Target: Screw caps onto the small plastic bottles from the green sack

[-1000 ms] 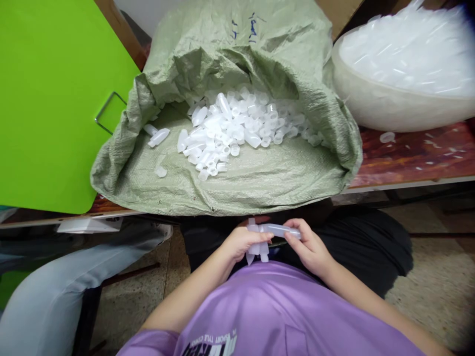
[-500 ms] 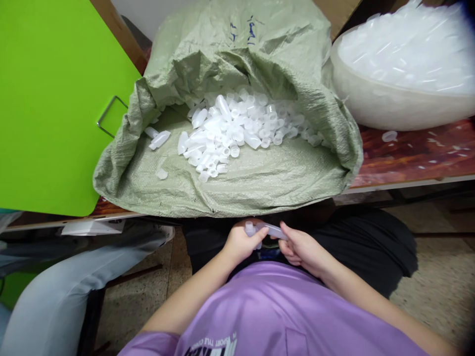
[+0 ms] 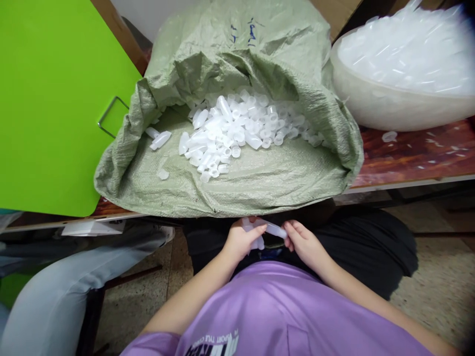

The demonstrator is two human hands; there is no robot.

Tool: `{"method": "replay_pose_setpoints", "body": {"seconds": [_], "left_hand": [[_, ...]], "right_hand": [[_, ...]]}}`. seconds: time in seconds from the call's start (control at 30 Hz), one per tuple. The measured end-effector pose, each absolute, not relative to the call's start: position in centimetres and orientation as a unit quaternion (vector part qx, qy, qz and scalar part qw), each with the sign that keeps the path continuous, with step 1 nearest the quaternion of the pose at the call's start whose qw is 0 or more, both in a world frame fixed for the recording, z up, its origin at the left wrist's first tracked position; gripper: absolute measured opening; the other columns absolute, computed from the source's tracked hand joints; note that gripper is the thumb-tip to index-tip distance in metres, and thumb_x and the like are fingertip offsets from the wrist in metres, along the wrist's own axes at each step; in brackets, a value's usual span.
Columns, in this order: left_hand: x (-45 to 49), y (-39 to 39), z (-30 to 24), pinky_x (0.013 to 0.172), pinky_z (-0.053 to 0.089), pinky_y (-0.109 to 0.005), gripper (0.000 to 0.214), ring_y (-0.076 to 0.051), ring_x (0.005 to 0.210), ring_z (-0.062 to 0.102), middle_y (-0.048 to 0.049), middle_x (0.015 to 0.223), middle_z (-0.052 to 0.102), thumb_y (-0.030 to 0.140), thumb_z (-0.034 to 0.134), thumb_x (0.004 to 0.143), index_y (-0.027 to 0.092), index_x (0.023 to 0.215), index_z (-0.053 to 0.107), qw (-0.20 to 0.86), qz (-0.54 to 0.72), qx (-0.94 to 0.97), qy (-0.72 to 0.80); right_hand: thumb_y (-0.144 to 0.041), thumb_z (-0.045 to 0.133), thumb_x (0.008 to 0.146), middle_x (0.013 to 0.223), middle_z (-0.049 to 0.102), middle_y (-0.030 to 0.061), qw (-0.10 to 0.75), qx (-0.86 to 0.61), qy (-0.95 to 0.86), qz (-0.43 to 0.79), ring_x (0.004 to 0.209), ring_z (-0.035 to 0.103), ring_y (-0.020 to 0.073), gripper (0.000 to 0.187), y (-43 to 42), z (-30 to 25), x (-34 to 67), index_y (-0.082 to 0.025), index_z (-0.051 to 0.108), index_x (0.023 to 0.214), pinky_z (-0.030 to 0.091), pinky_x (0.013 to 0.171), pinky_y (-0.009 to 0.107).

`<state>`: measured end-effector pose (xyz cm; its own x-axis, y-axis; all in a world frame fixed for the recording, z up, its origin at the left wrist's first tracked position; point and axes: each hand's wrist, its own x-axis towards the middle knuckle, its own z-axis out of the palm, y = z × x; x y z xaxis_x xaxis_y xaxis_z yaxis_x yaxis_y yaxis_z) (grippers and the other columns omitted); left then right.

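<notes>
Close to my body, below the table edge, my left hand (image 3: 242,238) is closed around several translucent white plastic tube pieces. One longer plastic tube (image 3: 273,229) sticks out of it toward the right. At that tube's right end, the fingertips of my right hand (image 3: 302,241) pinch it. Just beyond my hands lies an open green woven sack (image 3: 252,190) on its side. Inside its mouth is a heap of small translucent plastic tube pieces (image 3: 226,128). My palms and some of the fingers are hidden.
A bowl (image 3: 393,106) piled with translucent plastic pieces stands at the upper right on the red-patterned table (image 3: 401,158). A bright green panel (image 3: 55,99) with a metal handle (image 3: 107,116) is at left. Another person's leg (image 3: 55,291) is at the lower left.
My right hand has shifted slightly right and its fingers have moved to the tube's end. The pieces in my left hand have turned a little. Sack and bowl are unchanged.
</notes>
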<state>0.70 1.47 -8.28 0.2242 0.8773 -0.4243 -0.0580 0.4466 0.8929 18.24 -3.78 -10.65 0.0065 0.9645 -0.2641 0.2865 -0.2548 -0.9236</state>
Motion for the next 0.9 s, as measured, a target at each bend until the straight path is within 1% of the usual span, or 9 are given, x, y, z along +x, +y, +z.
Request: {"method": "replay_pose_setpoints", "body": {"seconds": [0.1, 0.17, 0.23, 0.3, 0.47, 0.6, 0.7, 0.8, 0.9], "left_hand": [[0.9, 1.4, -8.4, 0.054, 0.044, -0.023, 0.016, -0.012, 0.056, 0.057, -0.0019, 0.064, 0.063, 0.024, 0.074, 0.057, 0.013, 0.067, 0.066, 0.679, 0.390, 0.318, 0.534], [1.1, 1.4, -8.4, 0.055, 0.045, -0.023, 0.016, -0.012, 0.057, 0.057, -0.0018, 0.064, 0.063, 0.023, 0.075, 0.056, 0.013, 0.066, 0.066, 0.694, 0.391, 0.292, 0.530], [1.2, 1.3, -8.4, 0.055, 0.044, -0.022, 0.016, -0.012, 0.055, 0.056, -0.0018, 0.063, 0.063, 0.023, 0.075, 0.056, 0.013, 0.065, 0.066, 0.707, 0.379, 0.285, 0.524], [1.2, 1.2, -8.3, 0.054, 0.042, -0.022, 0.016, -0.011, 0.054, 0.055, -0.0018, 0.061, 0.062, 0.024, 0.074, 0.057, 0.013, 0.065, 0.067, 0.709, 0.366, 0.295, 0.526], [1.1, 1.1, -8.2, 0.055, 0.041, -0.022, 0.014, -0.011, 0.055, 0.055, -0.0025, 0.060, 0.062, 0.027, 0.070, 0.062, 0.013, 0.065, 0.067, 0.683, 0.337, 0.363, 0.536], [1.1, 1.3, -8.2, 0.054, 0.041, -0.023, 0.014, -0.013, 0.054, 0.054, -0.0026, 0.058, 0.061, 0.028, 0.068, 0.064, 0.014, 0.062, 0.066, 0.668, 0.310, 0.403, 0.543], [1.3, 1.5, -8.4, 0.053, 0.039, -0.023, 0.014, -0.012, 0.052, 0.053, -0.0018, 0.056, 0.060, 0.028, 0.070, 0.061, 0.015, 0.059, 0.065, 0.662, 0.321, 0.390, 0.554], [1.6, 2.1, -8.7, 0.052, 0.039, -0.022, 0.017, -0.012, 0.053, 0.054, -0.0018, 0.059, 0.063, 0.027, 0.075, 0.054, 0.016, 0.059, 0.064, 0.672, 0.372, 0.308, 0.561], [1.8, 2.7, -9.1, 0.053, 0.040, -0.023, 0.019, -0.013, 0.056, 0.055, -0.0020, 0.062, 0.065, 0.027, 0.075, 0.052, 0.016, 0.062, 0.064, 0.678, 0.414, 0.234, 0.560]], "right_hand": [[-0.046, 0.043, 0.087, 0.086, 0.062, 0.0068, 0.320, -0.600, -0.611, 0.405, 0.078, 0.061, 0.0187, 0.033, -3.7, -10.5, 18.3, -0.019, 0.051, 0.104, 0.050, 0.072, 0.033], [-0.042, 0.043, 0.088, 0.094, 0.061, 0.0104, 0.268, -0.582, -0.702, 0.312, 0.087, 0.059, 0.0222, 0.033, -3.6, -10.4, 18.6, -0.017, 0.052, 0.107, 0.047, 0.077, 0.036], [-0.041, 0.040, 0.089, 0.088, 0.061, 0.0115, 0.229, -0.572, -0.743, 0.262, 0.084, 0.058, 0.0240, 0.031, -3.3, -10.4, 18.9, -0.016, 0.057, 0.098, 0.046, 0.075, 0.037], [-0.042, 0.041, 0.087, 0.078, 0.059, 0.0096, 0.221, -0.563, -0.751, 0.265, 0.076, 0.057, 0.0230, 0.031, -3.0, -10.5, 19.0, -0.016, 0.058, 0.086, 0.044, 0.072, 0.036], [-0.041, 0.035, 0.089, 0.061, 0.049, 0.0016, 0.232, -0.553, -0.735, 0.317, 0.058, 0.047, 0.0151, 0.035, -3.2, -11.2, 18.3, -0.019, 0.049, 0.065, 0.038, 0.058, 0.028], [-0.045, 0.023, 0.092, 0.056, 0.041, -0.0020, 0.248, -0.573, -0.684, 0.377, 0.052, 0.043, 0.0118, 0.042, -4.3, -12.4, 17.0, -0.021, 0.039, 0.061, 0.037, 0.052, 0.024], [-0.047, 0.013, 0.094, 0.055, 0.043, -0.0021, 0.247, -0.588, -0.646, 0.419, 0.052, 0.045, 0.0116, 0.048, -4.3, -13.0, 16.1, -0.021, 0.038, 0.062, 0.040, 0.051, 0.023], [-0.048, 0.015, 0.093, 0.062, 0.053, 0.0007, 0.225, -0.605, -0.626, 0.437, 0.058, 0.053, 0.0135, 0.048, -3.1, -12.7, 16.1, -0.019, 0.048, 0.072, 0.043, 0.055, 0.024], [-0.050, 0.034, 0.089, 0.086, 0.062, 0.0093, 0.194, -0.649, -0.610, 0.412, 0.075, 0.060, 0.0201, 0.041, -1.3, -10.9, 17.4, -0.015, 0.052, 0.102, 0.044, 0.064, 0.029]]}}
